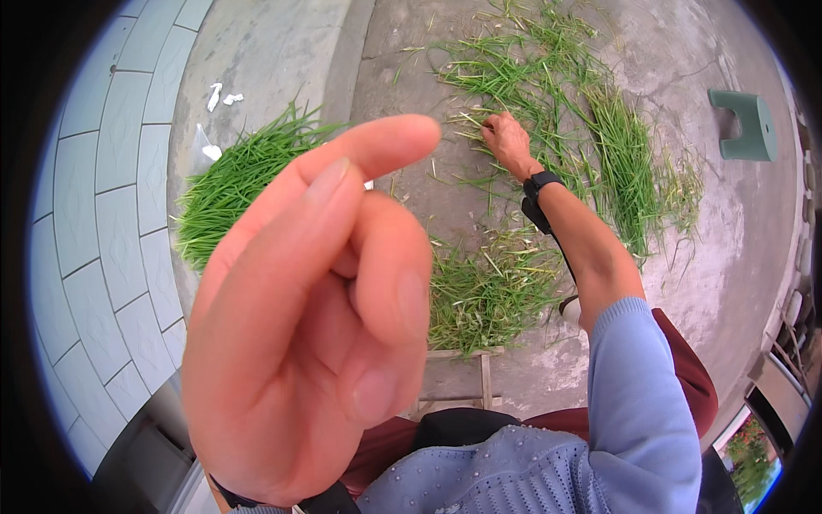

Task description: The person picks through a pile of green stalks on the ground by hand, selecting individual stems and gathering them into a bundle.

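Large and close in front is my left hand (300, 334), its palm side showing. The index finger points right, the thumb lies against it and the other fingers curl inward; I see nothing held. Farther off, my right hand (511, 141) reaches down to the pile of chives (514, 77) strewn over the concrete. Its fingers are closed at the pale ends of some stalks, though the fingertips are partly hidden. A neater bundle of chives (248, 180) lies at the left, partly behind my left hand. Short, messy chive scraps (497, 291) are heaped nearer to me.
A long strip of chives (621, 163) lies right of my right forearm. A green plastic stool (745, 126) stands at the far right. White scraps (216, 96) and clear plastic (201, 150) lie near the left bundle. A wooden frame (486, 381) sits before my knees. Pale tiles (120, 214) line the left.
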{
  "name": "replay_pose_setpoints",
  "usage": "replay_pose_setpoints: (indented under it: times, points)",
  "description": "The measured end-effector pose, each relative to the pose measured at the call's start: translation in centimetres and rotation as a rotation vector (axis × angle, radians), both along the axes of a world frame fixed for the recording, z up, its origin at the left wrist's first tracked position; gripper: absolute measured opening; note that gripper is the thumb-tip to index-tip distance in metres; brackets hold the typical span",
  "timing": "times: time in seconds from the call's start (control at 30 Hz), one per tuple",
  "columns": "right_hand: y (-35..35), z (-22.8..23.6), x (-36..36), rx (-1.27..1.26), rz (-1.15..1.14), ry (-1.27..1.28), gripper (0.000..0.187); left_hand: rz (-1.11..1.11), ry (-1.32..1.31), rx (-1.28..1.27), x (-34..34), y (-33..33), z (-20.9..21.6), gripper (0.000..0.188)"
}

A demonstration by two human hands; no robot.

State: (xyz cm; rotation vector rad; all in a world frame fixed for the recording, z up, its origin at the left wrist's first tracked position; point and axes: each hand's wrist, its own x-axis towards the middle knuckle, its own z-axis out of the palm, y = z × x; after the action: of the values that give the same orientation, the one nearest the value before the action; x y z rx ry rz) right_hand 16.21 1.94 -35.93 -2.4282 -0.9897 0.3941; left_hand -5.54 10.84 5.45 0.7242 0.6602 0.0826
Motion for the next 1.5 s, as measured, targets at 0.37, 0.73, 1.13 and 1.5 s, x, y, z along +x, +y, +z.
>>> replay_pose_setpoints:
  times: [0.37,0.73,1.13,1.5]
  points:
    - [-4.9,19.5,3.0,0.397,-0.113,0.807,0.015,0.168,-0.141,0.026,1.1,-0.8,-2.1,0.027]
    - [-11.8,32.0,-2.9,0.602,-0.223,0.950,0.011,-0.002,-0.090,0.432,4.8,-4.2,-4.0,0.022]
    - [-16.4,34.7,-7.4,0.769,-0.342,1.032,0.013,-0.521,-0.102,0.301,5.3,-10.0,-6.6,0.024]
    - [-18.5,34.4,-7.6,0.483,-0.271,0.860,0.018,-0.666,-0.146,0.451,5.9,-10.4,-8.0,0.016]
